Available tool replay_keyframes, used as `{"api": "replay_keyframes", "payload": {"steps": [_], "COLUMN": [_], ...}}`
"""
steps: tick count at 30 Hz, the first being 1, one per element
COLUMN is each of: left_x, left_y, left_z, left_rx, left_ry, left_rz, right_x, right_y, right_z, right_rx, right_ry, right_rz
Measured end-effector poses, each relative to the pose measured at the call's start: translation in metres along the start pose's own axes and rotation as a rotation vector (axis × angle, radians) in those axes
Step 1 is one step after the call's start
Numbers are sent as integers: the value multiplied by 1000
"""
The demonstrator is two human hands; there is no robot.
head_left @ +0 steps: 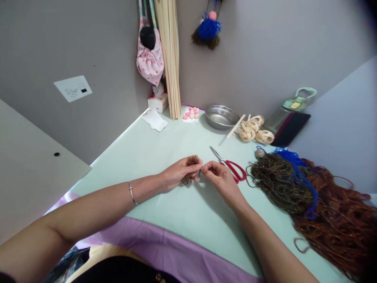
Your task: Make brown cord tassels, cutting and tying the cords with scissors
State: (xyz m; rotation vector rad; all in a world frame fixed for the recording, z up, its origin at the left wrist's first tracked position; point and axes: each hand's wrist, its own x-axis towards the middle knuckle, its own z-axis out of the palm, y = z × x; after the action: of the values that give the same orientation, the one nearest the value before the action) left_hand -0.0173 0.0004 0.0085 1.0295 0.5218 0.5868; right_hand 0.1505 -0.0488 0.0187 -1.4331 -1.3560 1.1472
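My left hand point(178, 173) is closed around a small brown tuft of cord point(192, 161), held just above the pale green table point(182, 212). Close beside it, my right hand point(219, 177) pinches its fingers together at the tuft's right side; what it pinches is too small to make out. Red-handled scissors point(231, 165) lie on the table just behind my right hand, blades pointing away to the upper left.
A big heap of dark olive, blue and rust-brown cords point(309, 196) fills the right side. Farther back stand a metal bowl point(221, 116), coiled pale strips point(255, 130), a wooden stick, a tissue box point(158, 102), tall pale reeds point(171, 59) and a green bottle point(297, 103).
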Motion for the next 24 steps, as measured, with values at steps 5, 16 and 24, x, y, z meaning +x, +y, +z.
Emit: {"api": "replay_keyframes", "payload": {"steps": [5,16,24], "left_x": [2,3,4], "left_y": [2,-5,-8], "left_z": [1,-3,-3], "left_rx": [-124,34,-23], "left_ry": [-7,56,65], "left_rz": [93,-10,-9], "right_x": [-2,0,1], "right_y": [-2,-2,5], "right_z": [2,-5,-7], "right_rx": [58,105,143], "right_ry": [-145,33,95], "right_rz": [-8,-3,-65]}}
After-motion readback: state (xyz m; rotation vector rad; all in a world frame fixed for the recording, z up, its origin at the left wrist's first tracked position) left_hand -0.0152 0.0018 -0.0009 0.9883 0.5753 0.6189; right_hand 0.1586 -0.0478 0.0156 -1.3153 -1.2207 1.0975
